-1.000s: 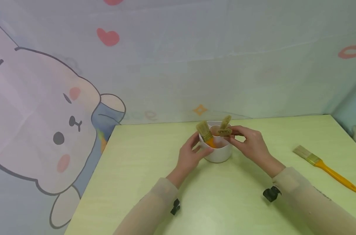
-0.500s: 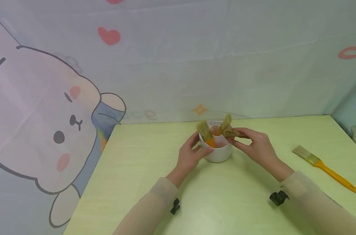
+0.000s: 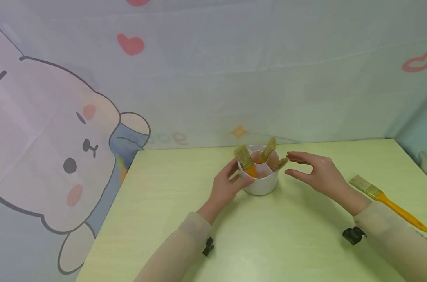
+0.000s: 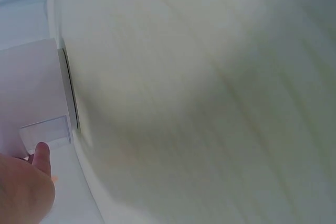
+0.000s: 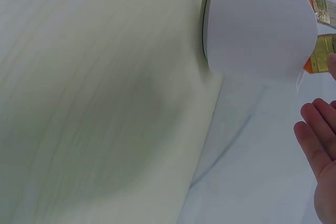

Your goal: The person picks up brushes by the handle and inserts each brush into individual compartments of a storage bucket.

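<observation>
A white round divided pot [image 3: 260,187] stands near the back of the table, and three paintbrushes lean in it bristles up. One paintbrush [image 3: 244,156] is at its left, another [image 3: 269,149] at the back, and a third [image 3: 280,164] tilts out over the right rim. My left hand [image 3: 224,188] grips the pot's left side, thumb at the front and fingers behind. Just right of the third brush, my right hand [image 3: 319,171] holds nothing, its thumb and fingers apart. In the right wrist view the pot [image 5: 260,27] appears sideways, with the right hand's fingers [image 5: 317,129] extended below its mouth.
Another flat paintbrush [image 3: 389,203] with an orange handle lies on the pale yellow-green table [image 3: 269,243], close to my right forearm. A printed cloth backdrop [image 3: 213,78] hangs along the table's back edge.
My right hand has let go of the third brush and drawn back to the right. That brush now leans on the pot's right rim. The left hand stays on the pot.
</observation>
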The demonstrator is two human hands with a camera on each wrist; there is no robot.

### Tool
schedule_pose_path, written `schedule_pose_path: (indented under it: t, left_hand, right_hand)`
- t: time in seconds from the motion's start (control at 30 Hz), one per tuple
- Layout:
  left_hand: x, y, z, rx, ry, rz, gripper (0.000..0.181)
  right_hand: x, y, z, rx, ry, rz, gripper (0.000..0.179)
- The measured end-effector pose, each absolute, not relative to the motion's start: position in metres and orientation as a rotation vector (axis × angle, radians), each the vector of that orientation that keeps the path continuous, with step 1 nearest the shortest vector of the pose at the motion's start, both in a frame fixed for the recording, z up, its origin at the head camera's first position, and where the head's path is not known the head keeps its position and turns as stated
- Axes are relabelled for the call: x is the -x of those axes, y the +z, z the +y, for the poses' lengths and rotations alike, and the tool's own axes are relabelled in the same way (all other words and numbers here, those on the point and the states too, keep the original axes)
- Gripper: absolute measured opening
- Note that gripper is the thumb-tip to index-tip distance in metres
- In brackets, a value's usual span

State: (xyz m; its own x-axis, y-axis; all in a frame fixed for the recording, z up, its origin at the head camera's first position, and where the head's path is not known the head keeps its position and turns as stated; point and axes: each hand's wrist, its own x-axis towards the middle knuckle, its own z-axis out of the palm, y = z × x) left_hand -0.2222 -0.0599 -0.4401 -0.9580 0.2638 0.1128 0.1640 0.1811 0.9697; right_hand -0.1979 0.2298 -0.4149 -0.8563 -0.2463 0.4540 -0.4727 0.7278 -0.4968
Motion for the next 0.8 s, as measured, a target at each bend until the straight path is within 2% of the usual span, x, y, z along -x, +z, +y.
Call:
schedule_pose_path:
  t: [0.4,0.8]
  left_hand:
    - [0.218,-0.43,-0.065,-0.439,1.914,2.333,0.073]
    - [0.235,-0.46,-0.07,-0.392,1.883,2.433,0.072]
  right_hand:
    - [0.199,-0.41,0.254,-0.55,0.831,-2.604,0.051]
    - [0.194,-0.408,0.27,-0.473,0.83,-2.716,0.053]
